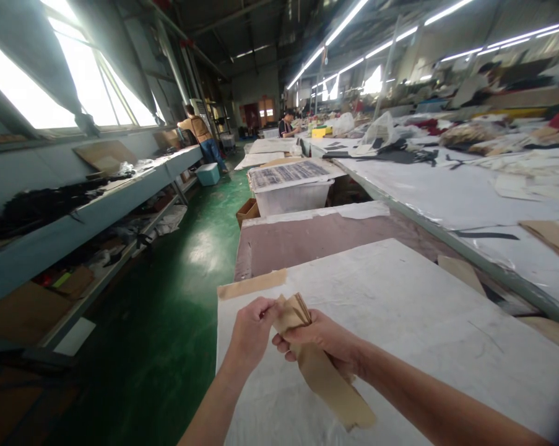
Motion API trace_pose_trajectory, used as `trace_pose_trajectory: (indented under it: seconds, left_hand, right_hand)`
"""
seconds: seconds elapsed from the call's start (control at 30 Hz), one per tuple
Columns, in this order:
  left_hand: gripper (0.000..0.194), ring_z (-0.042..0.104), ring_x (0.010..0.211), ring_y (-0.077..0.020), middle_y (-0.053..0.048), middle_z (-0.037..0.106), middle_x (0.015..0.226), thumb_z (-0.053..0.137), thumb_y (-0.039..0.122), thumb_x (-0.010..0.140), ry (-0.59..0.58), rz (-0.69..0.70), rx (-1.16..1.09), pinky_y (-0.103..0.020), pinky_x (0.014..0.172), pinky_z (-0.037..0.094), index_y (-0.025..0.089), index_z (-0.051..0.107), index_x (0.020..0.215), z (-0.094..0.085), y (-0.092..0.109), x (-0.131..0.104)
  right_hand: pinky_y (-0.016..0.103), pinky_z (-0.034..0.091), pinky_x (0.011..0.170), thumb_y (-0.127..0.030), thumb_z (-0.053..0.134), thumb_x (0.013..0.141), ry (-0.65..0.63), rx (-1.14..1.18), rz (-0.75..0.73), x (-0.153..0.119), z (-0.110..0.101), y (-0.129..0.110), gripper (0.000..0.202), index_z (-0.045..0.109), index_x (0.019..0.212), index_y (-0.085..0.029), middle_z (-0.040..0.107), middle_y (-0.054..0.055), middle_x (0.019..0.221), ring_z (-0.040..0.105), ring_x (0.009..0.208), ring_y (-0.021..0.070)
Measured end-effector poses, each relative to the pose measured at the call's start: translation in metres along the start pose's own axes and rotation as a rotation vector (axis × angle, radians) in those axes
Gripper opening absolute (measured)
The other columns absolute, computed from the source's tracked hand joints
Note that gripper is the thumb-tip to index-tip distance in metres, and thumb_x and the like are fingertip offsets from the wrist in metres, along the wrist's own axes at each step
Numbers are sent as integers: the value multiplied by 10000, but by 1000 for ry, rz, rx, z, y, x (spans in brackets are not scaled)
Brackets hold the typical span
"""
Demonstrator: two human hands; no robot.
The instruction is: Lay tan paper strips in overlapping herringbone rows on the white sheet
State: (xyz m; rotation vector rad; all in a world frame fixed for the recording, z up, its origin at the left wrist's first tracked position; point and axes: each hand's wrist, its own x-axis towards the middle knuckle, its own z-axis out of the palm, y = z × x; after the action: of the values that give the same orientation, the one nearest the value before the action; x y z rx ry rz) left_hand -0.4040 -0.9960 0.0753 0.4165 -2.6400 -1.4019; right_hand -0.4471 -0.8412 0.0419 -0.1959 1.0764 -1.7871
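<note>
A bundle of tan strips, paper or fabric I cannot tell, is gripped around its middle by my right hand. Its layered upper end sticks up past my thumb, and the long tail hangs down to the right over the white tabletop. My left hand pinches the upper left corner of the same bundle between thumb and fingers. Another tan strip lies flat along the table's far left edge.
Beyond the table are a mauve board and a white bin. A long worktable with fabric pieces runs along the right. On the left, a green floor aisle separates me from a shelved bench. Other people stand farther off.
</note>
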Motion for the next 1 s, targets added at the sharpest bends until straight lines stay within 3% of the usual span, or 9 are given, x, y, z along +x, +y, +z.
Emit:
trace_pose_trajectory:
  seconds: [0.13,0.27,0.4,0.53,0.63,0.73,0.87,1.0]
  left_hand:
    - [270,534,630,-132,4,652,676,551,385,809,56,-26,-41,-233,609,405,189,734,834,-6,-15,2]
    - [335,471,538,-104,13,599,625,599,452,768,267,-177,-171,-218,513,379,167,724,893,-23,-58,7]
    - [424,512,570,-101,-13,633,726,623,515,732,339,-277,-313,-216,533,431,145,705,923,-39,-110,7]
    - [453,599,620,-144,-61,669,811,589,523,740,332,-316,-263,-243,533,466,121,663,935,-45,-145,12]
    - [382,608,623,-165,-42,661,742,565,492,752,363,-301,-141,-253,531,448,144,652,883,-49,-155,27]
    - [274,597,737,-190,-27,643,735,580,440,740,424,-269,34,-311,703,464,183,664,788,-55,-158,52]
    - [186,521,1051,-264,-91,632,1014,622,371,685,528,-295,211,-388,930,391,193,670,714,-59,-167,85]
    - [201,503,1116,-300,-131,618,1104,655,380,651,544,-379,272,-388,918,403,183,663,615,-55,-185,100]
  right_hand:
    - [261,495,670,-223,720,673,-48,-44,45,-4,-10,0,294,683,938,-99,692,125,921,634,769,169]
    - [226,488,605,-208,692,660,-49,-227,149,-9,-30,3,233,680,865,-99,702,106,837,635,701,156]
    - [210,458,509,-246,664,672,116,-329,140,3,-57,4,172,630,781,-117,671,61,690,591,559,128]
    - [223,487,557,-291,661,674,387,-564,51,39,-73,-8,188,607,738,-122,659,63,686,592,580,133]
    - [218,466,533,-278,665,654,540,-724,14,72,-77,-18,174,608,684,-117,649,67,647,578,561,133]
    - [208,424,499,-277,659,656,607,-832,-30,102,-81,-26,157,609,666,-128,632,45,597,555,532,124]
    - [218,381,475,-281,628,680,670,-995,-52,131,-89,-31,154,607,643,-133,603,31,540,534,498,127]
    - [250,361,518,-288,616,685,753,-1171,-52,147,-93,-30,171,647,718,-123,637,71,592,591,586,185]
